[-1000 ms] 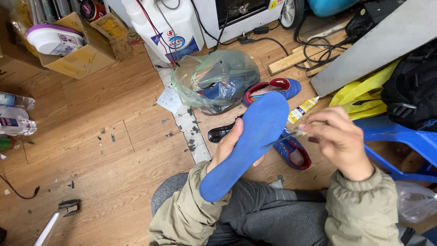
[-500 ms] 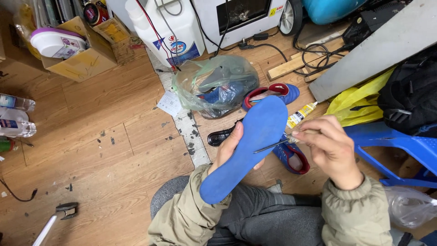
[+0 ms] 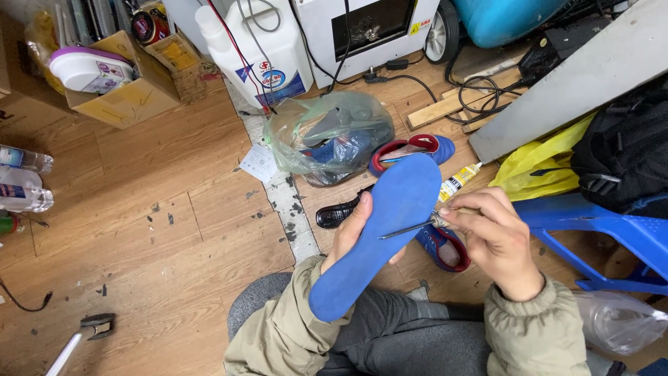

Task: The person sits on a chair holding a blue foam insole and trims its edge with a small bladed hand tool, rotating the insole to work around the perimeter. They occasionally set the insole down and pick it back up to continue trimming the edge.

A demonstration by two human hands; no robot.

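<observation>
Blue insole (image 3: 379, 237), centre frame: matt, foam-like, smooth. Thin tool (image 3: 407, 228) I pinch: dull metal. Floor (image 3: 153, 230), left: scuffed wood planks. Bag (image 3: 327, 136), upper centre: glossy clear plastic.

1. A worn wooden floor (image 3: 174, 230) carries everything, with a pale concrete strip (image 3: 289, 209) running across it.
2. Near its left edge lie clear plastic bottles (image 3: 21, 177).
3. Toward the far left corner stands a cardboard box (image 3: 129, 97).
4. A white jug (image 3: 268, 52) stands at the far edge.
5. A translucent bag (image 3: 327, 136) of shoes rests mid-floor, with a black shoe (image 3: 337, 212) nearby.
</observation>
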